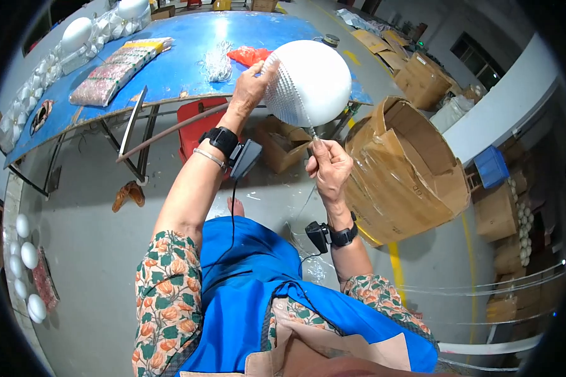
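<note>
Your left hand (250, 88) grips the white ball (308, 81); your right hand (328, 166) pinches a thin pin at its underside. Steady ball, push straight.

1. left hand (250, 88): its fingertips lie behind the white ball (308, 81), so the grip there is hidden
2. right hand (329, 166) pinches something thin, too fine to tell
3. the ball's far side cannot be seen
4. strip of white balls (26, 264) at the left is cut by the dark rim
5. big carton (409, 169): its contents are out of sight
</note>
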Demonstrator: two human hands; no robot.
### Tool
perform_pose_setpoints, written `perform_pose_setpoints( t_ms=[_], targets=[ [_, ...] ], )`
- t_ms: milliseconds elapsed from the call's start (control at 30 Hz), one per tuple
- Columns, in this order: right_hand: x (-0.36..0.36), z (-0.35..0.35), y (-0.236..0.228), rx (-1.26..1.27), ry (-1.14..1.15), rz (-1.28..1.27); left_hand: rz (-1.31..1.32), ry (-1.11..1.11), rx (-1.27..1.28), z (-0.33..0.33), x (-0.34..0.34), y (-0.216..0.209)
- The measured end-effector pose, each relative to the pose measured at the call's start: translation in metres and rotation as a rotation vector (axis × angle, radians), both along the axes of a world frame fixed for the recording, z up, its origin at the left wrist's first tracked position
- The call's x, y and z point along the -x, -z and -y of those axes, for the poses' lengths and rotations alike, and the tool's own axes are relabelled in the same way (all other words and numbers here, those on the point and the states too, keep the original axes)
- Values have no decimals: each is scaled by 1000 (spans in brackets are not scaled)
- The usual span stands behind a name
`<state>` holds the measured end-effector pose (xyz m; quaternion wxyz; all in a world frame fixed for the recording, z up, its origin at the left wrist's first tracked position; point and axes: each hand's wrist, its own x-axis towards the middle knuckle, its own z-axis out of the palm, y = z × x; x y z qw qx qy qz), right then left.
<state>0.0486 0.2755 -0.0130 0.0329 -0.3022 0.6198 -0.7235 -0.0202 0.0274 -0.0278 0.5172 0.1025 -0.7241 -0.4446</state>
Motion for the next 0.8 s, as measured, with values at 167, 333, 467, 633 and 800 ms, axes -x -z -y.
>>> perform_pose_setpoints(
  t_ms=[167, 333, 467, 633, 800],
  targets=[
    [12, 4, 9, -6, 52, 24, 447, 270, -122, -15, -21, -46],
    [9, 4, 10, -47, 43, 15, 217, -157, -165, -22, -10, -39],
    [0, -8, 8, -37, 77, 54, 255, 14, -223, -20, -10, -44],
    [-15, -33, 12, -99, 74, 73, 387, 206, -182, -16, -15, -50],
    [-31, -47, 12, -118, 91, 125, 358, 282, -82, -12, -6, -25]
  ],
)
